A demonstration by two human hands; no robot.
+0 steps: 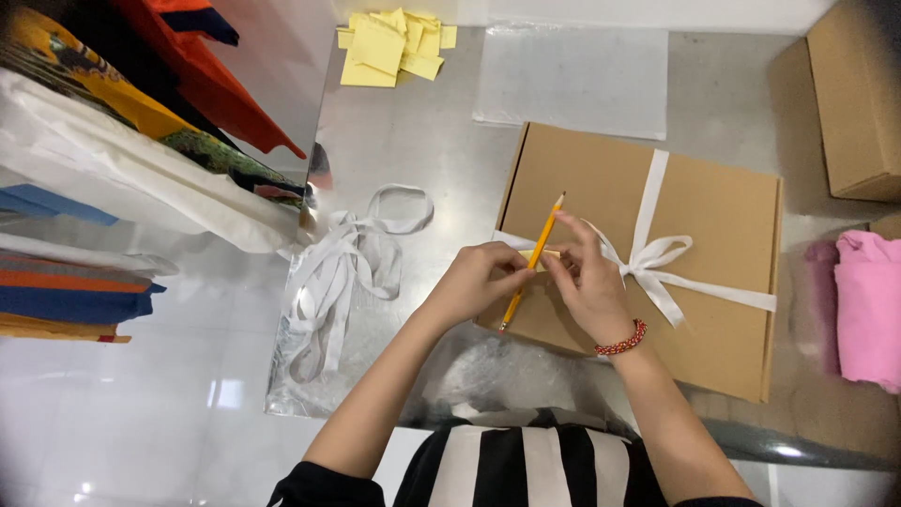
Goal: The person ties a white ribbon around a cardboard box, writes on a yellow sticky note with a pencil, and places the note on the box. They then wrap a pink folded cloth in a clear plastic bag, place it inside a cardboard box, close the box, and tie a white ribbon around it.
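A flat brown cardboard box (713,235) lies on the shiny metal table (441,141), tied with a white ribbon (657,258) knotted in a bow. My left hand (479,277) and my right hand (587,277) meet over the box's near left corner. A yellow pencil (537,252) slants between them, tip pointing away from me. The fingers of both hands pinch something small and yellow beside the pencil; which hand grips the pencil is unclear. A red bead bracelet (621,340) is on my right wrist.
Loose white ribbon (347,263) lies coiled left of the box. Yellow paper slips (389,47) and a clear plastic sheet (572,80) sit at the far side. Another brown box (854,103) and pink cloth (868,305) are at right. Folded fabrics (113,141) are stacked at left.
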